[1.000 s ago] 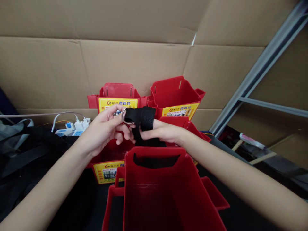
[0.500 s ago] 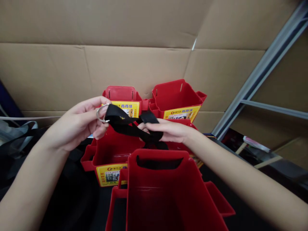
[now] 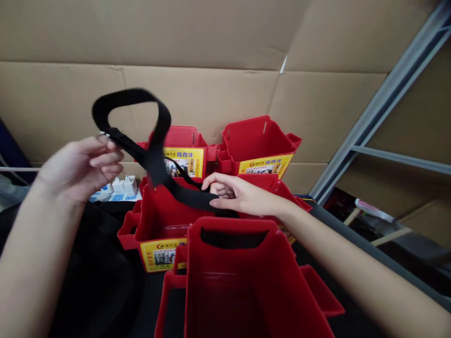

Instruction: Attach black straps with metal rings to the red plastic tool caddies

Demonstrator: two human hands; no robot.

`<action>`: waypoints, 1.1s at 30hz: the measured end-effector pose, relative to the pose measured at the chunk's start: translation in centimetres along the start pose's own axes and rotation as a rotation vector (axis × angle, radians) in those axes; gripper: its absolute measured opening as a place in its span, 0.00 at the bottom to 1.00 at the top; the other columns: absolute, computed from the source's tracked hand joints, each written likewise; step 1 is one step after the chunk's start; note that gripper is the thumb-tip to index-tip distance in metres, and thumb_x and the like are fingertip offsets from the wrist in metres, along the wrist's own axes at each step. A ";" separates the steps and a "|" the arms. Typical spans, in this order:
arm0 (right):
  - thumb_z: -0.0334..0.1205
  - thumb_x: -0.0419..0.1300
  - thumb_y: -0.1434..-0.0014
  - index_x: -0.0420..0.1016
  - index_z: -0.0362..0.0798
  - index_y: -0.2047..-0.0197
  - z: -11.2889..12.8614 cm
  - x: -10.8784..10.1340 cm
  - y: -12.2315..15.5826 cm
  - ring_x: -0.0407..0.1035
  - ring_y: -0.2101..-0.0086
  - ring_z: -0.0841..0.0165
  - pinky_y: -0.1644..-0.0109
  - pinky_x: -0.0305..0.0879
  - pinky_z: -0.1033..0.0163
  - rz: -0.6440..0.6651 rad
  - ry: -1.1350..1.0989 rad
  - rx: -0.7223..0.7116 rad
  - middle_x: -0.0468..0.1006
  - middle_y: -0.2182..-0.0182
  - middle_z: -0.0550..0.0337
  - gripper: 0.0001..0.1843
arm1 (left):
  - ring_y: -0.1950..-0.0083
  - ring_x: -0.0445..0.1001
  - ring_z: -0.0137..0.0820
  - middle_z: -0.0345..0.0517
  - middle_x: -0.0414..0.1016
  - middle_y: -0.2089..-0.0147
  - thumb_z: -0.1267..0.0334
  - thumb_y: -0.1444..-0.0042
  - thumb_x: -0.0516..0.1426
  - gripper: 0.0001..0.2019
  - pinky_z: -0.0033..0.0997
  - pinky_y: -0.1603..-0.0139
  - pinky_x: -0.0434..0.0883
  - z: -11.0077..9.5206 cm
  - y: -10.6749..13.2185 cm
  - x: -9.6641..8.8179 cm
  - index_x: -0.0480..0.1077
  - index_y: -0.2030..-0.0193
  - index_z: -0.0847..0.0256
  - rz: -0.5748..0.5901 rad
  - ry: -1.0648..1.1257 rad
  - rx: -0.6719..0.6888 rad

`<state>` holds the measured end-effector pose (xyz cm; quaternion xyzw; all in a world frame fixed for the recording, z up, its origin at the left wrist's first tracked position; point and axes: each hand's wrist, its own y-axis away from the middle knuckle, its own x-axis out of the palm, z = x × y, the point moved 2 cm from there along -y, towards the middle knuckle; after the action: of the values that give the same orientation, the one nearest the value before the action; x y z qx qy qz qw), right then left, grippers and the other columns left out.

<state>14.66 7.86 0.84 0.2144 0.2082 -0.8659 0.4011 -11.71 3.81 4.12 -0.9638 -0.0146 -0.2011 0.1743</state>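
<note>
A black webbing strap (image 3: 192, 196) stretches between my two hands, with a loop of it arching up above the left one. My left hand (image 3: 79, 166) is closed at the strap's end, where a bit of metal shows; its ring is mostly hidden by the fingers. Behind the nearest red plastic bucket (image 3: 243, 291), my right hand (image 3: 239, 192) is closed on the other part of the strap. Black webbing also shows through the slot in that bucket's back wall. Whether it is the same strap I cannot tell.
Several more red buckets with yellow labels stand behind, including one at back right (image 3: 260, 138). A power strip with white plugs (image 3: 123, 188) lies at left. Black fabric (image 3: 95, 272) lies at lower left. Cardboard (image 3: 211, 103) lines the back, and a metal frame (image 3: 380, 103) rises at right.
My left hand has moved left and slightly up, drawing the strap out into a high loop. My right hand has shifted slightly and now grips the strap lower down. The buckets have stayed put.
</note>
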 end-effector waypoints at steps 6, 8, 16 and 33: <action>0.37 0.63 0.50 0.64 0.46 0.51 1.9 1.6 -2.5 0.67 0.58 0.71 0.50 0.63 0.61 0.096 -0.130 -0.035 0.72 0.61 0.58 0.23 | 0.84 0.65 0.22 0.40 0.70 0.79 0.70 0.52 0.58 0.04 0.18 0.85 0.62 4.3 1.4 5.0 0.65 0.73 0.65 0.215 -0.212 -0.118; 0.37 0.65 0.53 0.65 0.46 0.55 2.1 2.0 -3.1 0.68 0.61 0.71 0.53 0.65 0.63 0.011 -0.145 -0.104 0.71 0.62 0.60 0.22 | 0.83 0.68 0.23 0.39 0.71 0.78 0.67 0.51 0.59 0.06 0.18 0.85 0.63 5.1 2.0 6.1 0.64 0.71 0.63 0.267 -0.286 -0.115; 0.36 0.61 0.50 0.66 0.46 0.56 0.8 -0.4 -2.2 0.63 0.73 0.75 0.70 0.61 0.68 -0.140 0.057 -0.148 0.69 0.71 0.64 0.17 | 0.80 0.70 0.22 0.40 0.73 0.75 0.66 0.47 0.57 0.05 0.16 0.83 0.64 4.9 2.4 6.4 0.65 0.69 0.64 0.250 -0.136 -0.062; 0.44 0.52 0.44 0.76 0.51 0.64 -2.0 -7.1 10.6 0.71 0.57 0.59 0.63 0.66 0.58 -1.069 -0.331 0.179 0.75 0.54 0.48 0.12 | 0.80 0.61 0.18 0.36 0.62 0.78 0.72 0.43 0.50 0.10 0.16 0.82 0.63 4.6 0.8 4.1 0.64 0.75 0.63 -0.085 0.333 0.071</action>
<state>27.54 6.90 1.01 -0.0266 0.1480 -0.9849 -0.0857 -6.10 4.42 1.52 -0.9090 -0.0332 -0.3644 0.1995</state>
